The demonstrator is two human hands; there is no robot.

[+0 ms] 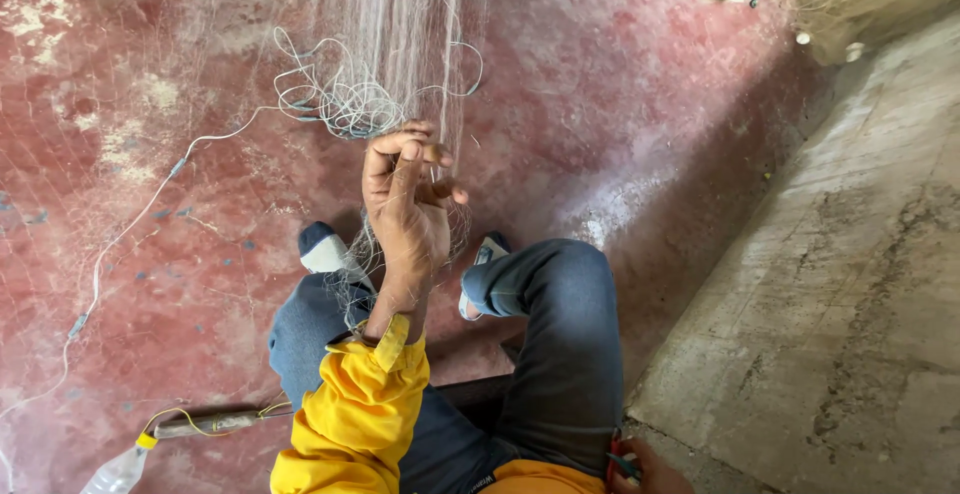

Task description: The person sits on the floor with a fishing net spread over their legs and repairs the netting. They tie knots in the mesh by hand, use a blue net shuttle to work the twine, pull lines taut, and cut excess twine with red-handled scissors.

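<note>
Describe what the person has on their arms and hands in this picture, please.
The left hand is bare, with no glove. Its arm wears a bright yellow sleeve, loose and creased, its cuff turned back at the wrist. No ring or watch shows. The right hand is also bare, seen only at the bottom edge; its sleeve is out of view.

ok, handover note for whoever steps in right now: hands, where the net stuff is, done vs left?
Left hand: raised in front, fingers pinching gathered strands of the fine net.
Right hand: low by the hip, holding a small red and green thing; grip unclear.
Coiled white line bunched just above the left hand, trailing off across the red floor.
Done or left: cannot tell from this view.
</note>
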